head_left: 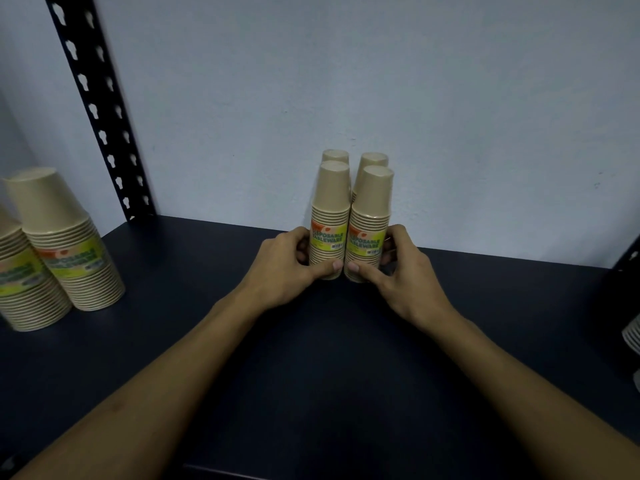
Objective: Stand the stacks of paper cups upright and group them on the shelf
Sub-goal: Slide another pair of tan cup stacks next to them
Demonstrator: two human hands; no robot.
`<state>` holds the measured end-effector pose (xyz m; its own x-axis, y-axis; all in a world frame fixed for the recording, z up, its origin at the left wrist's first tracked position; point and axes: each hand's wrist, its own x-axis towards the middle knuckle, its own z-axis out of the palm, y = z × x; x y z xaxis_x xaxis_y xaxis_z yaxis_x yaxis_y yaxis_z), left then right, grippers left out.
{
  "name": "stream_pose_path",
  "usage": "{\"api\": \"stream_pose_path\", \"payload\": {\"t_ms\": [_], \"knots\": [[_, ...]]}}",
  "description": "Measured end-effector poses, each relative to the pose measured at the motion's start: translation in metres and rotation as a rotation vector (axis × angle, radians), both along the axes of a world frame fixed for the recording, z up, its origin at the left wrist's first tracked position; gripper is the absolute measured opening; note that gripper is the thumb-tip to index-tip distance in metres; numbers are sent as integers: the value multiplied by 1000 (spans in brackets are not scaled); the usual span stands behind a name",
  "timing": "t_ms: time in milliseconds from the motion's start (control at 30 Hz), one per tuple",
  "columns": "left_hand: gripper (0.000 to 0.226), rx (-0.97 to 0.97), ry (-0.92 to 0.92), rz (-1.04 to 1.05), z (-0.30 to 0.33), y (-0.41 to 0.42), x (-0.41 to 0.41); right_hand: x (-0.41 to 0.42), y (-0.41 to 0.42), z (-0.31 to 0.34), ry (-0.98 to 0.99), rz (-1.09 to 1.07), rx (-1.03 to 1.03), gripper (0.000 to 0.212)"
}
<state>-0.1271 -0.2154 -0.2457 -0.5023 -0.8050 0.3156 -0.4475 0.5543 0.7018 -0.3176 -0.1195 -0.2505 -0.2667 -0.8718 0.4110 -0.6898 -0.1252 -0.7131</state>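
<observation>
Several tan paper cup stacks stand upright, bottoms up, in a tight cluster near the wall on the dark shelf (173, 289). The front left stack (330, 199) and the front right stack (372, 206) carry green and yellow labels. Two more stacks (372, 159) stand right behind them, mostly hidden. My left hand (287, 268) wraps the base of the front left stack, thumb across its front. My right hand (401, 271) wraps the base of the front right stack the same way. The two front stacks touch each other.
Two wider stacks of tan cups (69, 244) stand upright at the shelf's left end, by a black perforated upright post (100, 109). A pale stack of cups (632, 337) peeks in at the right edge. A white wall backs the shelf.
</observation>
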Motion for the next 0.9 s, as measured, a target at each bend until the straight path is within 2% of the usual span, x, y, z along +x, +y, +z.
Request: {"api": "stream_pose_path", "payload": {"t_ms": [300, 567, 733, 900], "knots": [[57, 5, 25, 19, -3, 5, 0, 4, 4, 1, 28, -13, 13, 47], [63, 2, -33, 17, -4, 10, 2, 4, 5, 1, 63, -41, 80, 49], [74, -63, -206, 69, -3, 17, 5, 8, 11, 5, 92, -108, 132, 56], [82, -115, -416, 157, -4, 24, 10, 13, 20, 4, 285, -234, 266, 77]]}}
